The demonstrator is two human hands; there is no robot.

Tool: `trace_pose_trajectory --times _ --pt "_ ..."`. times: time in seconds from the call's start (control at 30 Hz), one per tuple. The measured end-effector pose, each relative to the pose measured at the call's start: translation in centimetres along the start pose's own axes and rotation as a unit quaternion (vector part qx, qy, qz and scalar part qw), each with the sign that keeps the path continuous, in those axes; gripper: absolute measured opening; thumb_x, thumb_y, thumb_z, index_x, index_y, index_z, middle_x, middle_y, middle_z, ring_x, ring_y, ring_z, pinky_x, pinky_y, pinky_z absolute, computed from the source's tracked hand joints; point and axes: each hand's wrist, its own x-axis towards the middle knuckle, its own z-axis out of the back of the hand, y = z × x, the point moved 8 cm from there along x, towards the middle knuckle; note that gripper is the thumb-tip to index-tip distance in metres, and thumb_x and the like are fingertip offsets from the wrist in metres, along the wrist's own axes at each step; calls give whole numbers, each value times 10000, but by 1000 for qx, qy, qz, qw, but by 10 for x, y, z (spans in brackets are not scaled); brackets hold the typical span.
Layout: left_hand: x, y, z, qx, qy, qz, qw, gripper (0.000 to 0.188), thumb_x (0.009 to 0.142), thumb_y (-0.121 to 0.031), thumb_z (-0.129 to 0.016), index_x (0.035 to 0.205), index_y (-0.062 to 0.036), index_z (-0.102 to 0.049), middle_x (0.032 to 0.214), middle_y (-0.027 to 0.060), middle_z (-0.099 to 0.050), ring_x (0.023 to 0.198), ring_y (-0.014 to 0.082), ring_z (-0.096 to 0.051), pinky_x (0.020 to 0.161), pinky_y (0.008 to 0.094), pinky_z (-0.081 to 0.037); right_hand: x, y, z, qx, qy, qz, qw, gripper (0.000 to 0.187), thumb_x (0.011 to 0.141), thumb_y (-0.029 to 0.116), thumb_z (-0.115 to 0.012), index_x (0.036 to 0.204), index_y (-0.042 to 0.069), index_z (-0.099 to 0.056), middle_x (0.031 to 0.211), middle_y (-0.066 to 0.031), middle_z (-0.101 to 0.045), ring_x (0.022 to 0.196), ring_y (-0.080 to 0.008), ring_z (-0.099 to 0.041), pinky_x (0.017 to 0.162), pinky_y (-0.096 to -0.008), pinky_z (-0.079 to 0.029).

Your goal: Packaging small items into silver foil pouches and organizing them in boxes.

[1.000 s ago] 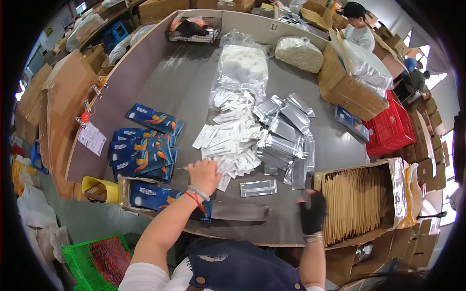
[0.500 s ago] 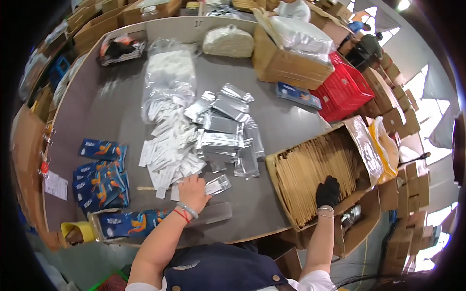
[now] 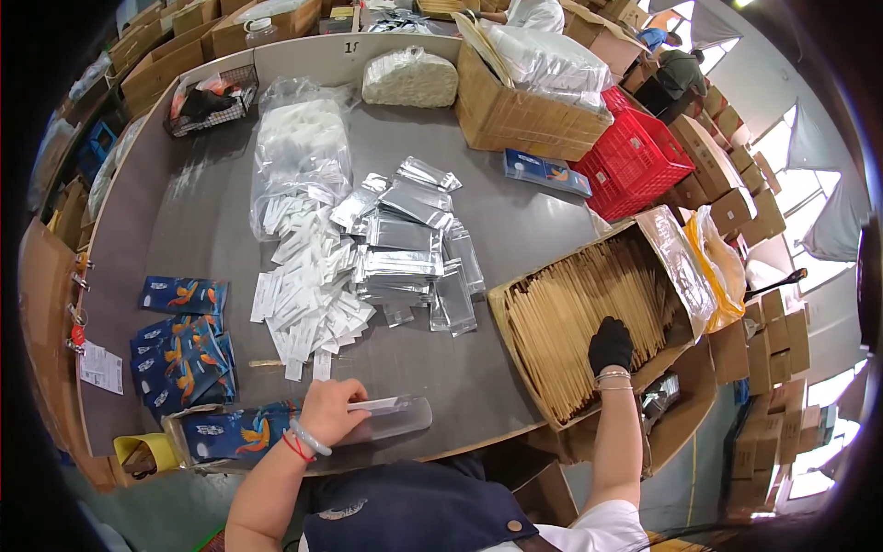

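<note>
My left hand [image 3: 333, 409], wearing a bracelet and a red cord, pinches a thin pale packet [image 3: 379, 404] between thumb and fingers. The packet is held over a clear plastic sleeve or tray [image 3: 409, 419] near the table's front edge. Just beyond the hand lies a heap of small white paper-like packets [image 3: 317, 285], with a pile of flat silver packets [image 3: 405, 241] to its right. My right hand [image 3: 612, 346], in a black glove, rests on a tight row of brown cardboard envelopes [image 3: 570, 317] in a carton; its fingertips are partly hidden.
Blue printed pouches [image 3: 179, 363] are stacked at the left, with more pouches [image 3: 235, 432] in an open box at the front left. A plastic bag of white packets [image 3: 299, 152], a carton [image 3: 529, 120] and a red crate [image 3: 635, 156] stand farther back. A person works beyond the partition.
My left hand has drawn back toward me and left, and the silver packet beside it has left its spot on the table. My right hand stays on the envelopes. The view has shifted slightly.
</note>
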Motion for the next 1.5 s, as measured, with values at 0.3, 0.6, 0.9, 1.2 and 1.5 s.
trace_pose_trajectory --times 0.3,0.6,0.9,1.2,1.5 --pt "-34 -8 -2 246 -83 -101 960 277 641 -239 -804 898 -185 -715 863 26 -627 870 252 -574 773 415 -404 0 13 13 62 10 10 998 236 837 172 -602 1006 15 -550 1054 -191 -588 1018 -369 -584 859 -463 -502" --pt "-62 0 12 200 -188 -103 956 364 677 -264 -773 1019 -188 -675 991 9 -586 1004 228 -525 859 419 -373 11 -26 -18 72 56 -36 995 582 889 257 -567 1394 2 -429 1422 -221 -451 1318 -374 -422 1106 -430 -337" --pt "-104 24 40 220 -197 -73 953 585 662 -368 -800 1175 -154 -616 1145 71 -561 1114 296 -493 1005 503 -315 -13 -55 -20 258 -75 -50 962 415 954 76 -423 1356 -27 -451 1316 -205 -543 1185 -326 -545 995 -394 -447" --pt "-103 40 33 238 -114 -54 963 747 585 -318 -858 1247 -125 -570 1286 79 -519 1200 326 -449 1068 554 -274 -194 239 48 285 97 473 828 243 826 238 -655 1066 224 -696 771 -110 -587 775 -308 -602 671 -432 -485" --pt "-73 9 8 210 -138 -122 960 740 543 -261 -860 1202 -67 -585 1209 71 -546 1092 308 -477 974 459 -374 -221 280 49 458 36 539 706 262 793 128 -674 1053 89 -675 868 -129 -659 836 -323 -629 744 -406 -502"
